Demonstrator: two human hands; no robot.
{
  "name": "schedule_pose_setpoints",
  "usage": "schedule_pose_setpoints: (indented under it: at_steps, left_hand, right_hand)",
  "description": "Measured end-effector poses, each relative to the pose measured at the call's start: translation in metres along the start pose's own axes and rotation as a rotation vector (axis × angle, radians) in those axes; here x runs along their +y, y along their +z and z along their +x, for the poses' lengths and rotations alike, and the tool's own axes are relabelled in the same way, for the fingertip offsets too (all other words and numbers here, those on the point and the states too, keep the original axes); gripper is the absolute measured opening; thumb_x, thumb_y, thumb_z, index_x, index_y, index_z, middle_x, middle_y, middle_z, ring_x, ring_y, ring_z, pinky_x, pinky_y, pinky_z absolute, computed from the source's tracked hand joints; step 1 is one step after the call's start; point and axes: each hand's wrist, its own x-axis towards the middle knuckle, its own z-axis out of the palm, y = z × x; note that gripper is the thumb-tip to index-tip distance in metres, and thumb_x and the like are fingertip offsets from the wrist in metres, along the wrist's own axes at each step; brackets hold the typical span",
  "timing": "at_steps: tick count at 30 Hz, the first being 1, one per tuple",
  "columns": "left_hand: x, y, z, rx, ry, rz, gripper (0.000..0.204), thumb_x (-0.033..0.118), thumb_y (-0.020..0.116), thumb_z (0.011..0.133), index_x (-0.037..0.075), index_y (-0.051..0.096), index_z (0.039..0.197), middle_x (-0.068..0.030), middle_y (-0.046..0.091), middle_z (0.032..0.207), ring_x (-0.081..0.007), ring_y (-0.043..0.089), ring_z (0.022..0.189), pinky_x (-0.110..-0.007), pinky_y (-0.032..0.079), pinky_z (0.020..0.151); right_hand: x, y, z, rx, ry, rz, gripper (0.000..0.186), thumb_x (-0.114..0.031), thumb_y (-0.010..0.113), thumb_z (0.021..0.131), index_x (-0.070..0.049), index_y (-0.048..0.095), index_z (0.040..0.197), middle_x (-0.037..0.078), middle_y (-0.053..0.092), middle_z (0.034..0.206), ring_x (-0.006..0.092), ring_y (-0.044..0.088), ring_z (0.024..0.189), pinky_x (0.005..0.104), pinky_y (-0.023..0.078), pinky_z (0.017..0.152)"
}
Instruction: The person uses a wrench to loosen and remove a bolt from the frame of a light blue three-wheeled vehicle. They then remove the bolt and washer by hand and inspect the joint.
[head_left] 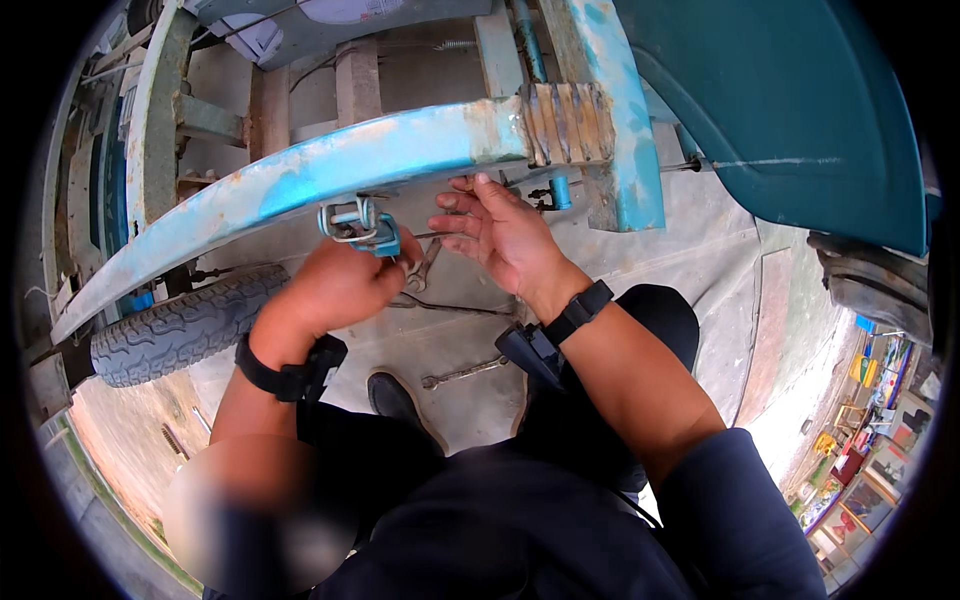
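A light-blue frame beam with worn paint curves across in front of me. Under its middle hangs a blue bracket with a metal loop. My left hand is at the bracket's lower end, its fingers curled together; what they pinch is hidden. To the right, just below the beam, my right hand is turned palm up with its fingers spread and nothing visible in them. Its fingertips are close to the beam's underside; I cannot tell whether they touch. A thin rod or cable runs between the two hands.
A black tyre lies low at the left. One wrench is on the floor between my feet, and another wrench is beyond it. A large teal panel fills the upper right. Assorted goods stand at the far right.
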Motion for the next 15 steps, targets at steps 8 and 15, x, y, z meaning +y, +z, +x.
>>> schedule_pose_setpoints:
  at_steps: [8, 15]
  left_hand:
    - [-0.008, 0.0, 0.051, 0.686, 0.43, 0.889, 0.024, 0.019, 0.062, 0.105, 0.007, 0.071, 0.125, -0.0091, 0.074, 0.111, -0.0264, 0.07, 0.101, -0.038, 0.055, 0.089]
    - [-0.021, 0.01, 0.095, 0.309, 0.059, 0.322, 0.029, 0.027, 0.058, 0.107, 0.013, 0.067, 0.131, -0.0085, 0.071, 0.127, -0.029, 0.068, 0.115, -0.043, 0.054, 0.093]
  right_hand:
    - [-0.001, -0.005, 0.005, -0.09, 0.041, -0.017, 0.044, -0.048, 0.052, 0.111, -0.01, 0.061, 0.131, 0.008, 0.071, 0.114, 0.029, 0.073, 0.104, 0.0395, 0.057, 0.082]
    - [0.0, -0.021, 0.015, -0.243, 0.08, 0.077, 0.046, -0.049, 0.051, 0.111, -0.01, 0.064, 0.131, 0.007, 0.071, 0.109, 0.0294, 0.072, 0.102, 0.0384, 0.056, 0.079]
